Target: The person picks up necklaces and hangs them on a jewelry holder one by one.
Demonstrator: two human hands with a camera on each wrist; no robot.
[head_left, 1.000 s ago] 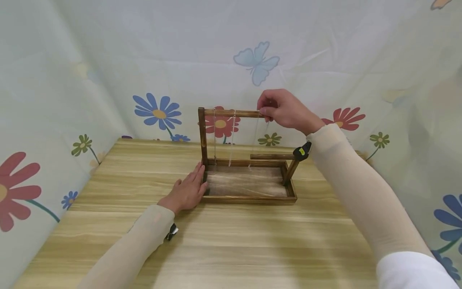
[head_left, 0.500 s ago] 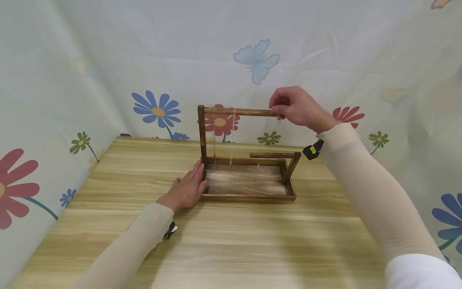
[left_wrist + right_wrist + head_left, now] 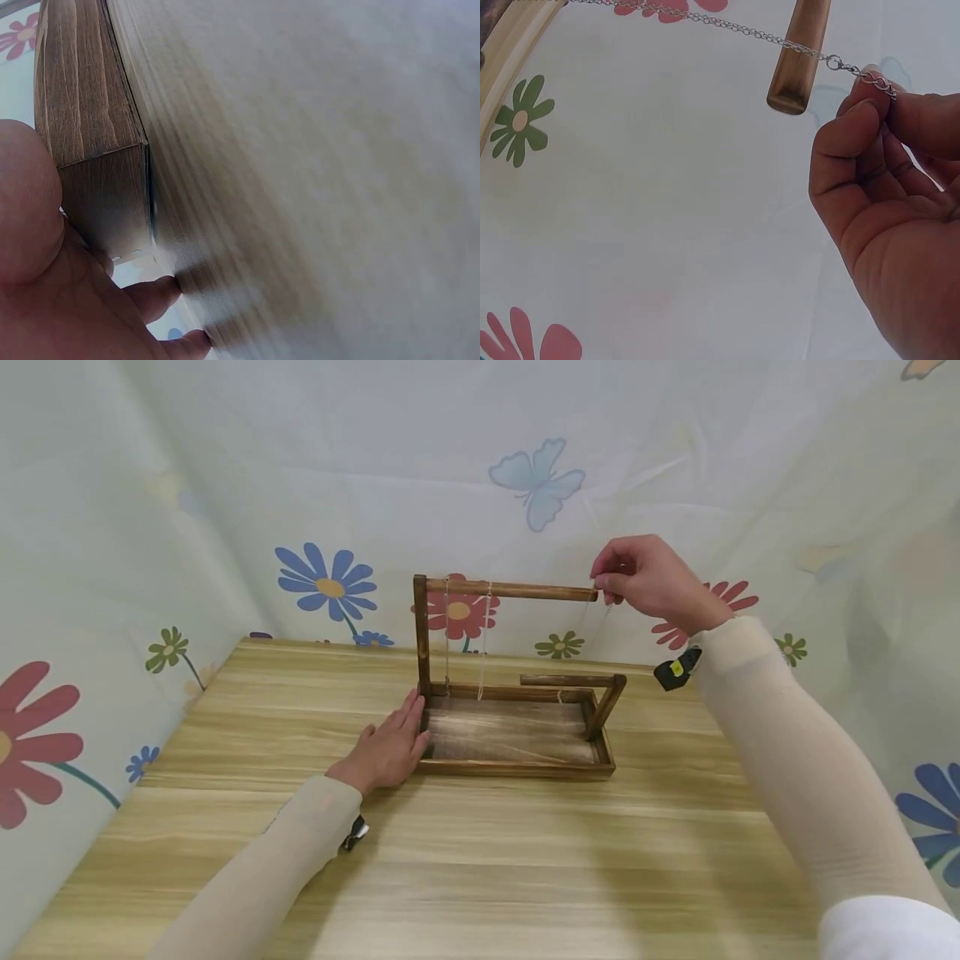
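Observation:
A brown wooden jewelry stand has a tray base [image 3: 517, 768] and an upper bar [image 3: 517, 590] on its left post. My right hand [image 3: 652, 581] pinches the end of a silver chain necklace [image 3: 742, 29] between thumb and index finger. The hand is just beyond the bar's free right end. In the right wrist view, the chain runs past the bar tip, apart or touching I cannot tell. Two chains, a left one [image 3: 447, 639] and a right one [image 3: 484, 643], hang from the bar. Straight fingers of my left hand [image 3: 390, 747] rest against the tray's left end.
A shorter, lower bar [image 3: 562, 681] on a slanted right post [image 3: 606, 710] points left over the tray. The stand is on a wood-grain table [image 3: 480, 860]. Behind hangs a white cloth [image 3: 420, 460] printed with flowers and a butterfly.
My right hand has moved right along the upper bar with the pinched necklace, past its free end, now uncovered. My left hand has stayed at the tray.

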